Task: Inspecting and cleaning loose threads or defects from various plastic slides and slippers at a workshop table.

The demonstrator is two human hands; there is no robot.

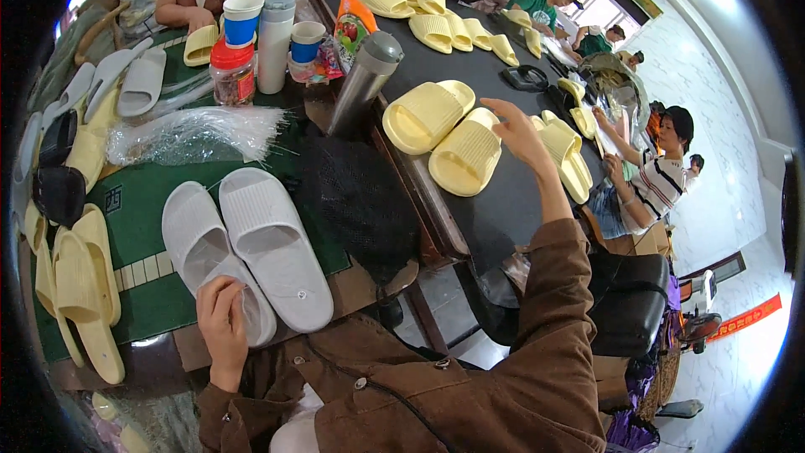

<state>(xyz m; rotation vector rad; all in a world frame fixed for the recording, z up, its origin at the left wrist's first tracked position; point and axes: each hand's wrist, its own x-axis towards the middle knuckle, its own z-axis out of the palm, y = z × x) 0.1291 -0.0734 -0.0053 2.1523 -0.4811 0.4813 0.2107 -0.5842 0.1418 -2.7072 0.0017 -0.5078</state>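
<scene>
On the green mat (159, 193) in front of me lay a pair of pale grey slippers (251, 243), two of them side by side, ribbed across the strap and smooth at the heel. My left hand (222, 319) rested on the heel of the left one, fingers curled over its edge and gripping it lightly. My right hand (520, 130) reached out over the dark table (495, 210), fingers spread and holding nothing, its fingertips just touching the near one of two pale yellow slippers (449, 130) that lay together, ribbed in the same way.

Behind the mat stood a cluster of containers: a clear jar with a red lid (232, 71), holding something dark that I could not make out; a blue and white paper cup (242, 18) sitting on top of that jar; a tall white flask (275, 42); a second blue cup (307, 40); and a steel flask (362, 84) leaning at a tilt. What the cups and flasks held I could not tell. A heap of clear plastic bags (193, 134) lay beside them, and a black mesh bag (360, 197) sat between the mat and the dark table.

At my left edge more yellow slippers (84, 294) were stacked, at least two. Further up the dark table lay another group of yellow slippers (436, 17), about eight, too crowded to count surely.
</scene>
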